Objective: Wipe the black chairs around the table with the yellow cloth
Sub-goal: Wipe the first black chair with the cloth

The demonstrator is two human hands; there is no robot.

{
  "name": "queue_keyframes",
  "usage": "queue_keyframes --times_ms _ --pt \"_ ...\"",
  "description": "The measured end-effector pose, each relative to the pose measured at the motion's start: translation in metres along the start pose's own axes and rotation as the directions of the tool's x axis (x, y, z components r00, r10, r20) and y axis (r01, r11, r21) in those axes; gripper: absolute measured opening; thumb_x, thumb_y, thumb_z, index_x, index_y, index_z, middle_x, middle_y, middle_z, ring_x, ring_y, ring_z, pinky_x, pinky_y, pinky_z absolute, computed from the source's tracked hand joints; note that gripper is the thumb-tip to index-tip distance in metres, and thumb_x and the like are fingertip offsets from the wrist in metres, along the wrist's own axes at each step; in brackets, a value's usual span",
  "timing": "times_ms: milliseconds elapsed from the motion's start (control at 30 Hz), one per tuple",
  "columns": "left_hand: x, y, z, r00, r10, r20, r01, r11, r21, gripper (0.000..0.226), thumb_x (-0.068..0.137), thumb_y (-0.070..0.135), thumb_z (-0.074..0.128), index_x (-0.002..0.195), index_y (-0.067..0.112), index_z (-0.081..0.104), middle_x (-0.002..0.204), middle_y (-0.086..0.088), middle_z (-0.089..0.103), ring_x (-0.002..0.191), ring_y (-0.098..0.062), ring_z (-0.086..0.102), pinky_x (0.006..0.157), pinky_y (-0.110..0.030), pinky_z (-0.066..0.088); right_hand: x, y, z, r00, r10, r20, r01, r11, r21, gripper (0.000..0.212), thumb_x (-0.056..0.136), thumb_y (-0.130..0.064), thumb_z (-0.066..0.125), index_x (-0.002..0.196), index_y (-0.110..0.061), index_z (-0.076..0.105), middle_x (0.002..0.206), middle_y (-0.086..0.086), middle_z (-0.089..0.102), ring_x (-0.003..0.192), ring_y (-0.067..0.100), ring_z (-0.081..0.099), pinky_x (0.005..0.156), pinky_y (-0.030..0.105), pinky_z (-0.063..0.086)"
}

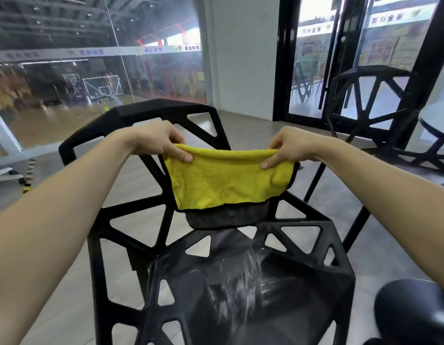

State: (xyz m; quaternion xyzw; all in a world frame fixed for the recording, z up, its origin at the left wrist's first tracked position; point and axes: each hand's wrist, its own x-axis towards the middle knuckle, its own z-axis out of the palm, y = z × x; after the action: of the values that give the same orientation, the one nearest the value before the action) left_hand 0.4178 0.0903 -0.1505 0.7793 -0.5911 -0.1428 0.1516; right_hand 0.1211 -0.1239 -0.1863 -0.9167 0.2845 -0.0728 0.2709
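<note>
A black chair (pixel 146 235) with triangular cut-outs stands right in front of me, its seat streaked with pale wet marks. Above the seat hangs the yellow cloth (pixel 221 180), folded over so its dark grey underside shows along the bottom edge. My left hand (pixel 163 140) pinches the cloth's top left corner. My right hand (pixel 288 148) pinches its top right corner. Both hands stretch the cloth flat between them, in front of the chair's backrest.
A second black chair (pixel 365 100) stands at the right by a round table (pixel 437 120). Glass walls and a dark door frame (pixel 283 58) lie behind. A dark rounded object (pixel 412 310) sits at the bottom right. Grey floor surrounds the chair.
</note>
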Motion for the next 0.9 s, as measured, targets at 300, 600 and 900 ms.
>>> queue_keyframes --times_ms 300,600,900 --pt "0.005 -0.017 0.019 1.000 -0.007 -0.002 0.006 0.966 -0.257 0.046 0.086 0.067 0.074 0.096 0.022 0.072 0.086 0.013 0.074 0.086 -0.009 0.069 0.085 -0.032 0.052 0.000 0.004 0.000 0.999 0.035 0.029 -0.041 0.971 0.236 0.080 0.071 -0.091 0.069 0.104 -0.020 0.084 0.112 -0.003 0.080 0.106 0.015 0.074 0.104 0.037 0.052" --pt "0.002 -0.019 0.011 0.986 0.005 -0.166 -0.014 0.999 -0.049 0.011 0.101 0.035 0.076 0.102 0.026 0.082 0.077 0.021 0.073 0.073 0.007 0.063 0.060 -0.004 0.041 0.007 0.007 -0.007 0.996 -0.012 -0.085 0.023 0.991 0.132 0.019 0.081 -0.028 0.093 0.085 -0.014 0.081 0.068 -0.007 0.068 0.070 0.010 0.063 0.067 0.025 0.049" --pt "0.002 -0.030 0.022 0.988 -0.009 -0.154 -0.002 0.997 -0.073 0.006 0.103 0.023 0.074 0.103 0.025 0.080 0.100 0.000 0.079 0.095 -0.019 0.071 0.098 -0.042 0.057 -0.001 0.000 -0.011 0.996 0.091 -0.011 -0.091 0.995 -0.027 0.031 0.071 -0.033 0.098 0.097 -0.021 0.084 0.091 -0.002 0.077 0.083 0.015 0.070 0.058 0.019 0.050"
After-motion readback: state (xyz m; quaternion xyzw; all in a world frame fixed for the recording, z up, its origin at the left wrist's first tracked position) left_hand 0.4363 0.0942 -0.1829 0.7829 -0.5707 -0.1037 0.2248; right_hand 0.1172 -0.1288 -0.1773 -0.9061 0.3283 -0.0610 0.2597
